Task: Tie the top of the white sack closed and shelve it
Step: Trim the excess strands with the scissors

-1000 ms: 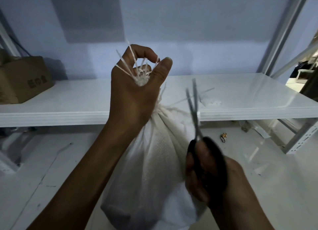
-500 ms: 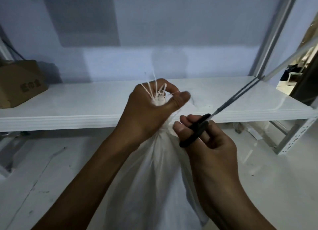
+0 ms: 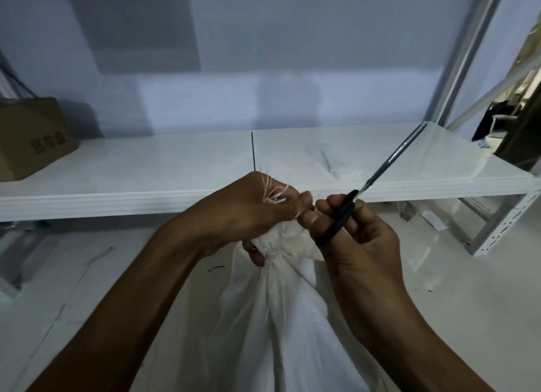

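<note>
Since our left hand [image 3: 243,216] curls tight round the gathered neck of the white sack [image 3: 281,318], its very top is hidden, w/ only frayed threads [image 3: 275,194] poking out over the knuckles; the bottom runs out of view, so can't tell if it rests on the floor [image 3: 87,274]. Thin, creased cloth, cinched narrow just under the fist, it sits below the front edge of the shelf [image 3: 131,183], approx. mid-length. Our right hand [image 3: 363,245] grips black-handled scissors [image 3: 342,211], blades together, angled up-right.
</note>
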Demonstrator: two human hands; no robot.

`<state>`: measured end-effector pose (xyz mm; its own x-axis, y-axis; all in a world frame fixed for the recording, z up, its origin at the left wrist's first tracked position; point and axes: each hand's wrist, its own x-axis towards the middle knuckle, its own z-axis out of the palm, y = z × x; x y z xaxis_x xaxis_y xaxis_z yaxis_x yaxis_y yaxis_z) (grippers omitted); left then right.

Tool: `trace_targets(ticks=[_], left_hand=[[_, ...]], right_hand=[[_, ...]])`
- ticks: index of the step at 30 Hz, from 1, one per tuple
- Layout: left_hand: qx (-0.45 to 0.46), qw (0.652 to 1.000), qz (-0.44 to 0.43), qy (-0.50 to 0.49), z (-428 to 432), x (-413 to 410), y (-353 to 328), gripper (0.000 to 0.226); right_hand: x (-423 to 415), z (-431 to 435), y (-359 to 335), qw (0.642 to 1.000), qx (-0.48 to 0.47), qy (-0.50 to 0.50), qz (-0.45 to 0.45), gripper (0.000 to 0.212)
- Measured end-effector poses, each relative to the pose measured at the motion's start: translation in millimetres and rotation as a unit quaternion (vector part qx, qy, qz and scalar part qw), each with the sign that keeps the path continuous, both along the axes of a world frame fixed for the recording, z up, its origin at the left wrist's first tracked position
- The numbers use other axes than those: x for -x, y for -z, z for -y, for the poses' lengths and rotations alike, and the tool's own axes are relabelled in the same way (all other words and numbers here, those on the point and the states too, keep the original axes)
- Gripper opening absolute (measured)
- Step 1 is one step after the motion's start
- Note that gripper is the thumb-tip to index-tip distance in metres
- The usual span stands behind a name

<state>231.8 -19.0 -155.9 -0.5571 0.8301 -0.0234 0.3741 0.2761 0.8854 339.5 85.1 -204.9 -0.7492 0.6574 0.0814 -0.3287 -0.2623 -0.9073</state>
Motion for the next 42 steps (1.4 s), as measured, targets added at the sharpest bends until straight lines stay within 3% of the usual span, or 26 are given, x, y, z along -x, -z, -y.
trace_targets(ticks=[5,11,14,16,19,22,25,28,35,42], left_hand=[[-0.004,0.998,0.003,0.059,2.6,5.2,0.5,0.038],[0.049,0.992,-0.055,0.107,1.6,13.3,10.5,0.032],[0.033,0.989,-0.098,0.102,-4.3,14.9,18.4,0.043],[0.024,0.989,-0.121,0.082,-5.8,21.2,23.2,0.048],[-0.030,0.985,-0.159,0.056,-5.6,32.1,26.0,0.059],[-0.087,0.985,-0.144,0.028,-4.8,35.7,23.7,0.063],[-0.116,0.988,-0.099,-0.012,-3.1,30.7,16.6,0.040],[-0.124,0.988,-0.076,-0.054,0.2,23.7,9.2,0.023],[-0.128,0.981,-0.051,-0.136,8.6,32.5,11.9,0.026],[-0.117,0.988,-0.070,-0.067,18.5,37.3,9.5,0.026]], right_hand=[[-4.7,-3.8,-0.2,0.999,-0.032,-0.014,-0.003,0.036],[0.7,-15.7,7.3,0.999,0.026,-0.003,-0.022,0.035],[0.2,-22.3,8.9,0.999,0.037,0.023,-0.009,0.029],[-2.0,-21.1,7.7,0.999,0.029,0.035,0.021,0.029],[-6.7,-24.6,6.9,0.988,-0.053,0.065,0.129,0.057],[-15.3,-26.1,-0.3,0.971,-0.129,-0.008,0.201,0.061],[-26.8,-22.5,-5.8,0.944,-0.216,-0.093,0.232,0.064],[-31.6,-20.3,-11.7,0.930,-0.218,-0.156,0.253,0.053],[-23.6,-10.2,-0.1,0.906,-0.226,-0.226,0.276,0.051],[-21.8,-1.9,7.9,0.892,-0.277,-0.237,0.269,0.052]])
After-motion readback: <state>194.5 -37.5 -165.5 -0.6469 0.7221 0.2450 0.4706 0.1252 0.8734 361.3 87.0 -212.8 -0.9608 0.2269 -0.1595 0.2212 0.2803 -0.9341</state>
